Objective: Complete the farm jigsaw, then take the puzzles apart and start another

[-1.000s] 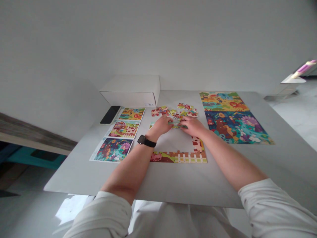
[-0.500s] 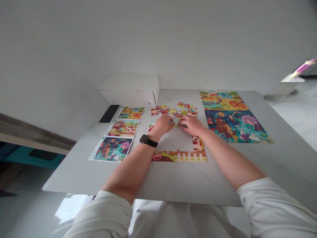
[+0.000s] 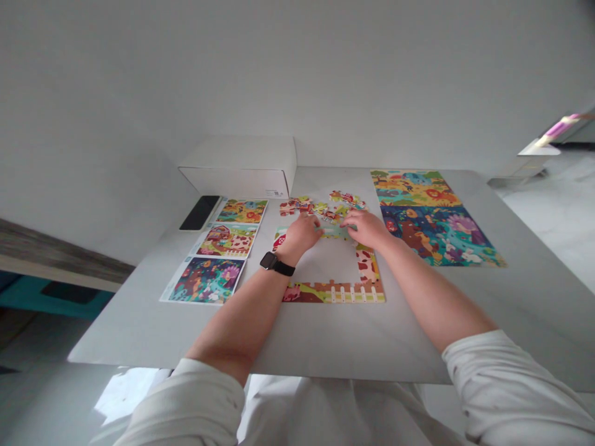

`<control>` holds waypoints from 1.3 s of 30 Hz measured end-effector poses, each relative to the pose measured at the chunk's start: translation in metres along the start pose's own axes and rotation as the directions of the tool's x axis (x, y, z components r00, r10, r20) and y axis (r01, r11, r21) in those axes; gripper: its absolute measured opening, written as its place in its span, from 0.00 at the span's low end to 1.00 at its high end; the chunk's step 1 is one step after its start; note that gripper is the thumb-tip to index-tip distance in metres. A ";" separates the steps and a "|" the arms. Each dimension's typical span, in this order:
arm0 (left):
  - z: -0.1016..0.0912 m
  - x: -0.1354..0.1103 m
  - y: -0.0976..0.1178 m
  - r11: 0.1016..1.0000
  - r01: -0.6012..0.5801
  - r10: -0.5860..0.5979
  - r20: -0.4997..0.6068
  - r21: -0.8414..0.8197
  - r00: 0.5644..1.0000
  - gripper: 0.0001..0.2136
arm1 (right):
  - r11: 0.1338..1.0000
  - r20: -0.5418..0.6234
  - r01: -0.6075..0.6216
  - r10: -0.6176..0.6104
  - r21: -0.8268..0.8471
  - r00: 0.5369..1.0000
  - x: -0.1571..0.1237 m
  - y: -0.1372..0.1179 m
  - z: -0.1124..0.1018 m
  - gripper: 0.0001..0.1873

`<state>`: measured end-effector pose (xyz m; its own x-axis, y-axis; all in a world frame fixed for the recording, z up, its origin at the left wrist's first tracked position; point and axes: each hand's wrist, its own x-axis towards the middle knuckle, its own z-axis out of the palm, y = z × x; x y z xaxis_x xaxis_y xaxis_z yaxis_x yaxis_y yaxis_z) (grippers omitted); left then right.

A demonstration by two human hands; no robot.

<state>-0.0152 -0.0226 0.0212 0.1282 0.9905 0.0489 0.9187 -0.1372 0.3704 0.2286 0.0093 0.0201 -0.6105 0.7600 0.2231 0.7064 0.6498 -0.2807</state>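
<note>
A jigsaw puzzle (image 3: 334,293) with a farm scene lies on the table as a joined border around a bare middle. Its lower strip shows a white fence, its right side brown-spotted cow pieces. At the far left part of the border rests my left hand (image 3: 303,234), fingers bent but apart, thumb near the pale green top strip (image 3: 332,230). My right hand (image 3: 366,230) is over the far right corner, thumb and forefinger parted, with no piece visible between them. Loose puzzle pieces (image 3: 320,209) lie just beyond both hands. The hands hide parts of the border.
On the left lie a picture sheet (image 3: 218,240) with three scenes and a dark phone (image 3: 199,212). A white box (image 3: 237,170) stands behind them against the wall. Two finished-looking puzzle pictures (image 3: 432,217) lie on the right of the table (image 3: 334,347).
My right hand has drawn back slightly from the top strip, widening the gap between the hands and showing more of that strip. My left hand has stayed nearly in place. The view has shifted a little.
</note>
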 end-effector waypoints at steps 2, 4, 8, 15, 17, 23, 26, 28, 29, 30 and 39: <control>-0.001 0.000 -0.001 1.000 0.010 -0.010 0.002 0.003 1.000 0.11 | 0.999 0.013 -0.025 0.026 -0.022 1.000 0.000 0.002 -0.002 0.19; -0.001 0.001 -0.002 1.000 0.012 -0.012 0.008 -0.001 1.000 0.11 | 0.998 0.030 -0.044 0.045 -0.034 0.999 0.000 0.001 -0.002 0.21; -0.003 0.003 -0.006 1.000 0.010 -0.010 0.020 -0.005 1.000 0.11 | 0.998 0.063 -0.055 0.058 -0.037 0.996 -0.001 -0.002 -0.003 0.21; -0.007 0.002 -0.007 0.999 0.039 -0.039 0.035 -0.012 0.999 0.11 | 0.998 0.077 -0.049 0.052 -0.041 0.996 -0.002 -0.002 0.001 0.21; -0.008 0.002 -0.007 0.999 0.034 -0.034 0.029 -0.008 0.999 0.11 | 0.998 0.086 -0.046 0.050 -0.045 0.995 -0.001 -0.002 0.001 0.21; -0.003 0.002 -0.009 1.000 0.002 -0.002 0.002 -0.005 1.000 0.11 | 0.999 0.112 -0.004 0.009 -0.045 0.994 -0.001 -0.005 0.000 0.21; 0.001 0.003 -0.009 1.000 -0.005 0.005 -0.017 -0.008 1.000 0.10 | 0.998 0.116 -0.013 0.020 -0.064 0.993 -0.001 -0.007 -0.001 0.21; 0.002 0.003 -0.010 1.000 -0.008 0.008 -0.024 -0.018 1.000 0.10 | 0.996 0.115 -0.023 0.033 -0.083 0.993 -0.001 -0.008 -0.002 0.21; 0.003 0.003 -0.010 1.000 -0.012 0.011 -0.027 -0.023 1.000 0.09 | 0.995 0.115 -0.027 0.038 -0.092 0.993 -0.001 -0.009 -0.003 0.21; 0.003 0.004 -0.010 1.000 -0.015 0.015 -0.030 -0.026 0.999 0.09 | 0.995 0.117 -0.029 0.040 -0.100 0.992 -0.001 -0.010 -0.004 0.21; 0.001 0.003 -0.008 0.999 -0.020 0.020 -0.008 -0.038 1.000 0.10 | 0.993 0.133 -0.050 0.064 -0.106 0.989 0.000 -0.009 -0.003 0.21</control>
<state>-0.0212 -0.0185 0.0172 0.1438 0.9876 0.0635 0.9011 -0.1572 0.4041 0.2237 0.0032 0.0254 -0.6063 0.7913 0.0787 0.7699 0.6089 -0.1909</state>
